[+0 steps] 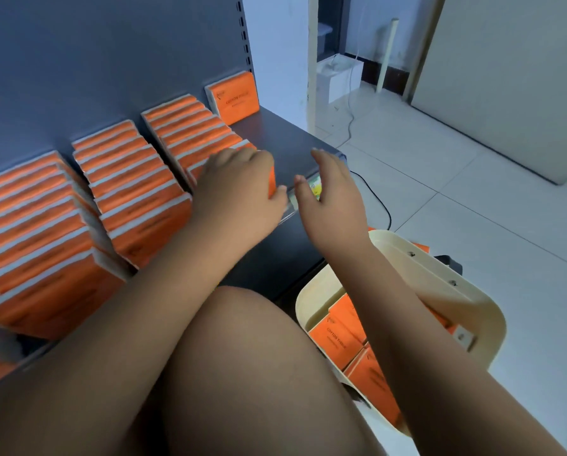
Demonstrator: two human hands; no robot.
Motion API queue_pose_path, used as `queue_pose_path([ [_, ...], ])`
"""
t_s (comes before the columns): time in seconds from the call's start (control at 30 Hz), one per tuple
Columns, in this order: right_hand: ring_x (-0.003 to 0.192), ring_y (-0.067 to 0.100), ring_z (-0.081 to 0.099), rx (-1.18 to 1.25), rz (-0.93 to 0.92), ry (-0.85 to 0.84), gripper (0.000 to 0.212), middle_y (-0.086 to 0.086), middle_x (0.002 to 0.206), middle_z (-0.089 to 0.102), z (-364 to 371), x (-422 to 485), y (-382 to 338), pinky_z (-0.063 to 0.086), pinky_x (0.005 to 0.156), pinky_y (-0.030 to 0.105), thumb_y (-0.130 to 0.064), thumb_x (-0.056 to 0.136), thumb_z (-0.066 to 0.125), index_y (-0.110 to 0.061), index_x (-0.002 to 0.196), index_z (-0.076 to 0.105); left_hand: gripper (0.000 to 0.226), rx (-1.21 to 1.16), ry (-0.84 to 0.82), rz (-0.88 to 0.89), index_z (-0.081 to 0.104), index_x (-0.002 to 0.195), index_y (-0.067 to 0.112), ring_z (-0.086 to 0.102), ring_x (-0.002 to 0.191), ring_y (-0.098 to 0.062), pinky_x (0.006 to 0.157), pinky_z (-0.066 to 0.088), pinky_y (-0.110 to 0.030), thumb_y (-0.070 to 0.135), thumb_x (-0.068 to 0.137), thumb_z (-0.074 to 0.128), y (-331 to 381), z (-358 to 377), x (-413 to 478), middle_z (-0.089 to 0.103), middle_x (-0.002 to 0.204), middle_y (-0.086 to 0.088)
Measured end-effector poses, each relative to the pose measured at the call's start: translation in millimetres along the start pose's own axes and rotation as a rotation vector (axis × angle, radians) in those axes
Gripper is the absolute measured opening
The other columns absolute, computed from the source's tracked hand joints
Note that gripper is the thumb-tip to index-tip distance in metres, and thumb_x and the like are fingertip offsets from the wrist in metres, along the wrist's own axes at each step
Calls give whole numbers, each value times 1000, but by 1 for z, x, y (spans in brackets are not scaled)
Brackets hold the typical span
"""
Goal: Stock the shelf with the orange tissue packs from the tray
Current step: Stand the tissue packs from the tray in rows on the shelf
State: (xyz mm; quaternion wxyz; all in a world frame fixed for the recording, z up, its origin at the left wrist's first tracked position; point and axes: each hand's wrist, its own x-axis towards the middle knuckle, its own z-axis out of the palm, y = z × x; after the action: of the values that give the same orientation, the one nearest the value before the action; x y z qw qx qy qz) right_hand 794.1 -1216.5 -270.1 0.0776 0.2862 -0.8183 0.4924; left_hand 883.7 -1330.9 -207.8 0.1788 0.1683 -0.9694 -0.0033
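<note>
Orange tissue packs (134,179) stand in three rows on the grey shelf (285,139), and a single pack (234,97) leans against the back panel at the right. My left hand (236,189) grips the front pack (271,185) of the third row, fingers over its top and thumb on its orange face. Just to its right, my right hand (328,189) hovers over the shelf's front edge with straight fingers and holds nothing. The cream tray (466,301) sits low at the right with several orange packs (338,337) inside, partly hidden by my right forearm.
My knee (259,373) fills the lower middle, under the shelf's front edge. A black cable (379,199) runs across the white tiled floor on the right. A white box (339,77) and a pale post stand by the far wall.
</note>
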Motion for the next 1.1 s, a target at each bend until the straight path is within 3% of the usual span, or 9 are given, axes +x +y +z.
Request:
queue_pose_path([
  [0.23, 140, 19, 42, -117, 100, 47, 48, 3, 151, 49, -50, -14, 46, 31, 106, 24, -28, 102, 52, -11, 146, 48, 28, -148, -157, 147, 64, 113, 16, 55, 115, -30, 94, 48, -43, 34, 93, 56, 69, 42, 9, 68, 116, -5],
  [0.37, 141, 19, 40, -168, 203, 47, 50, 4, 153, 47, -74, -32, 84, 30, 111, 27, -31, 103, 51, -10, 148, 46, 20, -286, -333, 86, 60, 100, 17, 59, 99, -29, 72, 48, -38, 35, 93, 54, 110, 69, 6, 64, 101, -2],
  [0.43, 141, 22, 41, -179, 271, 43, 51, 6, 154, 45, -84, -43, 103, 32, 112, 31, -31, 103, 51, -10, 150, 44, 20, -326, -434, 90, 59, 104, 19, 60, 101, -27, 75, 51, -39, 36, 94, 57, 128, 90, 2, 64, 105, 0],
  [0.57, 143, 22, 39, -232, 404, 0, 52, 5, 156, 43, -103, -69, 138, 33, 110, 33, -32, 104, 49, -11, 151, 43, 42, -386, -629, 9, 57, 136, 18, 60, 117, -26, 93, 53, -42, 37, 98, 56, 154, 128, -4, 63, 131, -4],
  [0.7, 138, 25, 43, -257, 529, -60, 48, 5, 151, 46, -118, -95, 172, 39, 104, 38, -33, 104, 47, -12, 148, 45, 36, -306, -801, -4, 58, 127, 16, 63, 102, -23, 87, 57, -42, 36, 98, 53, 171, 169, -19, 65, 119, -3],
  [0.83, 126, 32, 54, -295, 723, -112, 46, 8, 146, 52, -127, -112, 201, 46, 95, 41, -33, 102, 46, -17, 145, 48, 42, -285, -917, 12, 58, 132, 15, 61, 108, -26, 93, 56, -46, 33, 93, 56, 184, 208, -35, 60, 117, -5],
  [0.93, 106, 33, 64, -355, 796, -110, 38, 9, 121, 65, -130, -122, 219, 51, 81, 36, -26, 93, 43, -19, 127, 61, 28, -275, -1002, 40, 64, 110, 16, 58, 95, -23, 77, 54, -35, 32, 89, 57, 192, 235, -49, 62, 104, -1],
  [1.0, 105, 36, 64, -395, 898, -129, 40, 12, 118, 63, -129, -126, 228, 55, 85, 40, -22, 92, 43, -15, 127, 62, 24, -251, -1064, 43, 63, 106, 15, 59, 92, -26, 66, 43, -30, 33, 90, 60, 198, 250, -58, 63, 101, -4],
  [1.1, 114, 38, 61, -420, 1075, -123, 47, 16, 132, 57, -124, -127, 240, 55, 94, 47, -18, 91, 41, -5, 133, 56, 37, -197, -1162, 72, 63, 118, 11, 62, 108, -32, 74, 46, -31, 37, 93, 65, 209, 273, -71, 66, 122, -13],
])
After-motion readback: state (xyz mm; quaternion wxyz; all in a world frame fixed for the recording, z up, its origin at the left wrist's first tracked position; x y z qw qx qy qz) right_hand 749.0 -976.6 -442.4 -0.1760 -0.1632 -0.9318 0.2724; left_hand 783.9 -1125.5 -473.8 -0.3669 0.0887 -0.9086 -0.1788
